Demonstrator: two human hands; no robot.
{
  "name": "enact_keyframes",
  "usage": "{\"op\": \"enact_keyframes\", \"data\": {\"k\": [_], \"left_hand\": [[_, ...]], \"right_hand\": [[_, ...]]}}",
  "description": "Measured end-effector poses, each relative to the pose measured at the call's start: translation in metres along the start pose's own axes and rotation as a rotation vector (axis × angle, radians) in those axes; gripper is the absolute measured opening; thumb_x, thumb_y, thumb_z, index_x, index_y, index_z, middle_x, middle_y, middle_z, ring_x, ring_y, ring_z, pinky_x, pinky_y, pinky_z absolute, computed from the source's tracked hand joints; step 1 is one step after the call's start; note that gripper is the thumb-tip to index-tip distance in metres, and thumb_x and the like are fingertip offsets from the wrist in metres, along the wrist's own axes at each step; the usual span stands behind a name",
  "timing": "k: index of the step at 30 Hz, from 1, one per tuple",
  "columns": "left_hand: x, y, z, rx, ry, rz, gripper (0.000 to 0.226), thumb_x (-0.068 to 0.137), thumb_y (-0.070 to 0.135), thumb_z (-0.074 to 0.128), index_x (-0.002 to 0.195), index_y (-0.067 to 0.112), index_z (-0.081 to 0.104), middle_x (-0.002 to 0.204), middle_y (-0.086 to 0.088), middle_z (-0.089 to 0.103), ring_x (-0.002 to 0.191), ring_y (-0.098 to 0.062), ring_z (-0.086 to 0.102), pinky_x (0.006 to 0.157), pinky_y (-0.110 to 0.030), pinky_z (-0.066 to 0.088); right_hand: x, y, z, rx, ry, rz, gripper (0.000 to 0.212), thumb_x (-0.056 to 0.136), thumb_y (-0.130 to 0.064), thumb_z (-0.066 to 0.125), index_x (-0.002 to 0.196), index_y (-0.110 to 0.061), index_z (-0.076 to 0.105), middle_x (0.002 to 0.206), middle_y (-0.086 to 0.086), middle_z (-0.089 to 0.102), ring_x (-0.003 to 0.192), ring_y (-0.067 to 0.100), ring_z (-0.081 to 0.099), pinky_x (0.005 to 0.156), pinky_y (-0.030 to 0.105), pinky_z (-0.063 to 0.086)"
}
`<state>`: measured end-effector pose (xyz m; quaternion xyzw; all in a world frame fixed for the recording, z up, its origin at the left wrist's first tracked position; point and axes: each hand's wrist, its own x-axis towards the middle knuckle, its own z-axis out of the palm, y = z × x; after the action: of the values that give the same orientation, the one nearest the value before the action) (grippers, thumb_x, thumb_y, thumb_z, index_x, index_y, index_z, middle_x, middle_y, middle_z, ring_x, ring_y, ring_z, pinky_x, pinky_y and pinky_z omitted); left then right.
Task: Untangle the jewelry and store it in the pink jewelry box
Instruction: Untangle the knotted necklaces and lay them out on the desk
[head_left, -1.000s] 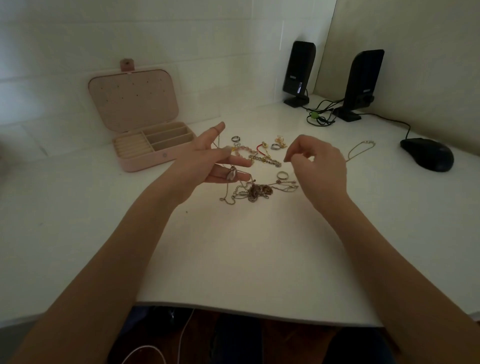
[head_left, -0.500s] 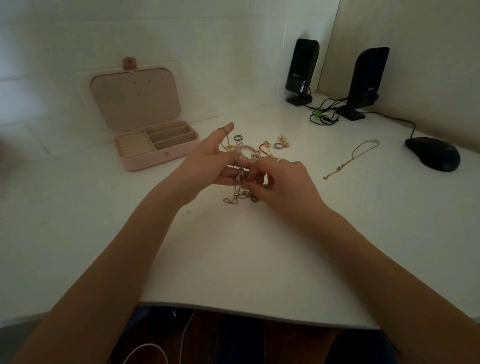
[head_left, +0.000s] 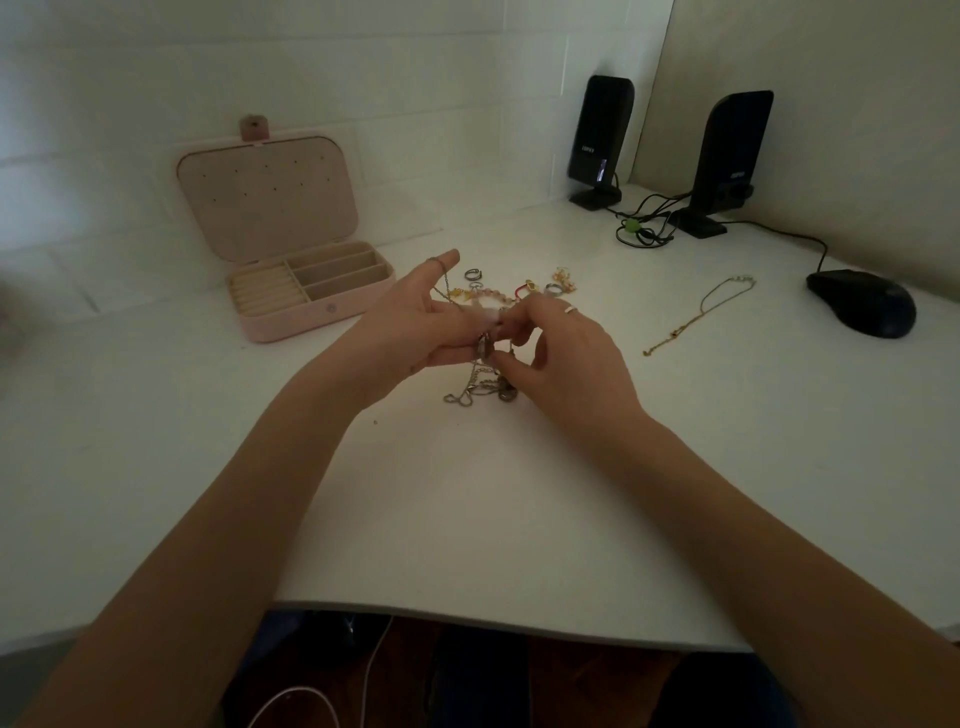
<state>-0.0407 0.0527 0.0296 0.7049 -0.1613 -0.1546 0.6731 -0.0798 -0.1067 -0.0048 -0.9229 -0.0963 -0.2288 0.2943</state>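
Bare forearms, no sleeves, ring (head_left: 571, 309) on right grip (head_left: 569, 358)

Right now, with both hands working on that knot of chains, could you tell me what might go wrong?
1. The left hand and right hand pinch the tangled chains between them; pulling apart could tighten the knot or snap a thin link.
2. The hanging part could drag the loose rings nearby across the white desk.
3. The pink jewelry box sits off to the left, so pieces could drop on the way there.
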Motion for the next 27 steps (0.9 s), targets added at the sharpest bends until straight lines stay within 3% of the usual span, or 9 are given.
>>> {"op": "enact_keyframes", "data": {"k": [2,4,8,10,13,17,21,27], "left_hand": [[-0.001,0.000,0.000,0.018,0.002,0.030,0.089,0.080,-0.003,0.066,0.150,0.017,0.015,0.107,-0.010,0.072,0.099,-0.019,0.069,0.087,-0.031,0.054],[0.000,-0.002,0.000,-0.002,0.014,0.045,0.091,0.078,-0.010,0.065,0.149,0.018,0.016,0.107,-0.010,0.072,0.098,-0.019,0.069,0.086,-0.031,0.055],[0.001,-0.003,0.000,0.012,-0.004,0.069,0.089,0.078,-0.012,0.065,0.148,0.019,0.020,0.107,-0.010,0.071,0.101,-0.020,0.068,0.087,-0.031,0.054],[0.001,-0.003,-0.003,0.058,0.013,0.082,0.089,0.077,-0.013,0.066,0.147,0.023,0.022,0.104,-0.008,0.073,0.099,-0.018,0.069,0.085,-0.028,0.055],[0.003,-0.005,-0.005,0.156,0.020,0.071,0.093,0.078,-0.017,0.063,0.148,0.027,0.021,0.101,-0.008,0.072,0.095,-0.015,0.070,0.081,-0.026,0.056],[0.003,-0.009,-0.004,0.262,-0.046,0.042,0.098,0.078,-0.018,0.063,0.148,0.033,0.018,0.107,-0.008,0.069,0.095,-0.014,0.070,0.082,-0.030,0.056],[0.004,-0.011,-0.006,0.324,-0.070,0.025,0.100,0.077,-0.019,0.063,0.148,0.035,0.018,0.111,-0.007,0.068,0.097,-0.014,0.069,0.085,-0.034,0.056],[0.007,-0.013,-0.010,0.435,-0.026,0.023,0.100,0.078,-0.021,0.060,0.149,0.034,0.016,0.110,-0.004,0.065,0.094,-0.003,0.068,0.081,-0.030,0.055]], "right_hand": [[-0.001,-0.003,-0.001,0.160,0.001,0.059,0.024,0.082,-0.027,0.071,0.095,-0.019,0.052,0.089,-0.014,0.058,0.074,0.006,0.058,0.069,0.033,0.049],[-0.003,-0.007,0.000,0.303,-0.037,0.121,0.033,0.081,-0.022,0.073,0.099,-0.018,0.046,0.095,-0.014,0.063,0.084,0.007,0.064,0.072,0.027,0.052],[-0.002,-0.008,-0.001,0.369,0.038,0.140,0.025,0.085,-0.017,0.068,0.093,-0.016,0.045,0.087,-0.008,0.070,0.081,0.000,0.063,0.070,0.008,0.043],[0.002,-0.006,-0.007,0.446,0.079,0.176,0.023,0.084,-0.015,0.069,0.092,-0.018,0.048,0.077,-0.007,0.072,0.076,0.002,0.064,0.070,0.013,0.045],[0.007,-0.001,-0.020,0.619,0.181,0.241,0.020,0.085,-0.009,0.066,0.093,-0.020,0.051,0.075,0.002,0.072,0.075,0.020,0.068,0.072,0.035,0.051],[0.010,0.000,-0.035,1.117,0.235,0.330,0.014,0.093,0.001,0.052,0.101,-0.010,0.053,0.089,0.007,0.072,0.075,0.019,0.070,0.070,0.030,0.056],[0.012,0.003,-0.043,1.242,0.262,0.387,0.012,0.095,-0.001,0.050,0.097,-0.012,0.054,0.090,0.006,0.069,0.067,0.013,0.065,0.055,0.023,0.052],[0.017,0.013,-0.054,1.517,0.425,0.500,0.023,0.094,0.008,0.039,0.096,-0.011,0.053,0.074,0.008,0.058,0.070,0.020,0.063,0.073,0.035,0.057]]}}
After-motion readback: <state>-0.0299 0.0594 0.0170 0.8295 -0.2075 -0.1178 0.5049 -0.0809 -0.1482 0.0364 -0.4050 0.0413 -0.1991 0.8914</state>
